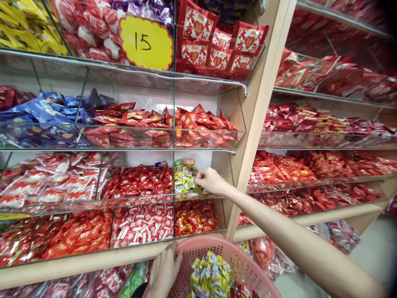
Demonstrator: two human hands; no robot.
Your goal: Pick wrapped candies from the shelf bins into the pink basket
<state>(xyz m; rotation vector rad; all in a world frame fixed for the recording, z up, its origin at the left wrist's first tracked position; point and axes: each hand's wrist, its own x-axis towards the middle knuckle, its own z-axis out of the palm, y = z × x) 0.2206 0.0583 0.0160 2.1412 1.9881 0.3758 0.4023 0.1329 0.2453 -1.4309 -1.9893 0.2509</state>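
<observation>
My right hand (211,181) reaches into a glass shelf compartment, its fingers closed together over small yellow and green wrapped candies (185,176); what the fingertips hold, if anything, is hidden. At the bottom, my left hand (164,268) is at the left rim of a pink perforated plastic basket (229,247), its thumb and fingers apart. Inside the basket lies a pile of yellow-green wrapped candies (209,275), with some red packets beside it.
Glass-fronted shelves hold red candies (139,181), blue packets (43,116) and red boxes. A yellow price sign (145,42) reading 15 hangs above. A wooden upright (259,107) stands right of the compartment. Bagged goods lie below.
</observation>
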